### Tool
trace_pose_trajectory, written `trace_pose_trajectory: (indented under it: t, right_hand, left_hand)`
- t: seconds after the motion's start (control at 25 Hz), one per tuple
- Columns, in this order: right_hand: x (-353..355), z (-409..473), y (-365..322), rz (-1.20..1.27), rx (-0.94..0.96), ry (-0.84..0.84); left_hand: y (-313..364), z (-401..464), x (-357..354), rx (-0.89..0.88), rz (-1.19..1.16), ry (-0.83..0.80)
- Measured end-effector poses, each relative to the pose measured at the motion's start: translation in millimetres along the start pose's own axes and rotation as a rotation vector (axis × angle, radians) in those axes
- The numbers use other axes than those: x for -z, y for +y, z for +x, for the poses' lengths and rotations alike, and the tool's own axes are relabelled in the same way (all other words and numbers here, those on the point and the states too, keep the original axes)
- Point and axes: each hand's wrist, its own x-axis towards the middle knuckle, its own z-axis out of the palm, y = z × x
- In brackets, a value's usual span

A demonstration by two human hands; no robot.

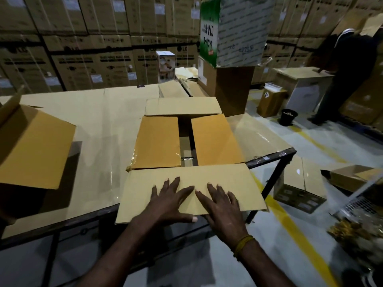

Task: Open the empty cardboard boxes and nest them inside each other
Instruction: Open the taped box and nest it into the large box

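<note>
Both hands, left [169, 200] and right [220, 206], press flat, fingers spread, on the box's near flap [186, 181].

At the centre of the frame a cardboard box [187, 139] sits on the tabletop [99, 125], near its right end. The near flap [217, 179] juts toward the lower edge, with the left hand [169, 200] and right hand [222, 206] lying flat on it, side by side. A second box [31, 146] stands at the left edge. Stacked cartons [232, 59] rise behind, upper centre, before a wall of cartons [83, 38]. A bucket [288, 117] stands on the floor at right.
</note>
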Motion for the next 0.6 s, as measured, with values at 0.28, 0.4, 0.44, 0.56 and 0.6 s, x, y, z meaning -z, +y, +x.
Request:
trace_pose_trajectory:
  t: [0.28, 0.4, 0.44, 0.56, 0.6]
  right_hand:
    - [-23.9, 31.1, 17.8, 0.026, 0.177, -0.224]
    - [-33.5, 47.8, 23.5, 0.081, 0.142, -0.273]
    - [-37.8, 53.8, 25.5, 0.101, 0.111, -0.255]
    - [-50.2, 80.0, 28.9, 0.107, 0.018, -0.077]
    - [-54.2, 91.8, 28.7, 0.123, -0.012, -0.004]
  left_hand:
    - [-26.6, 50.6, -10.4, -0.004, -0.053, 0.291]
    - [-32.9, 72.3, -12.9, -0.033, -0.005, 0.4]
    - [-35.3, 79.2, -15.6, -0.032, 0.033, 0.448]
    - [-39.6, 94.5, -20.5, 0.019, 0.038, 0.517]
    - [-41.5, 100.8, -22.1, 0.026, 0.026, 0.545]
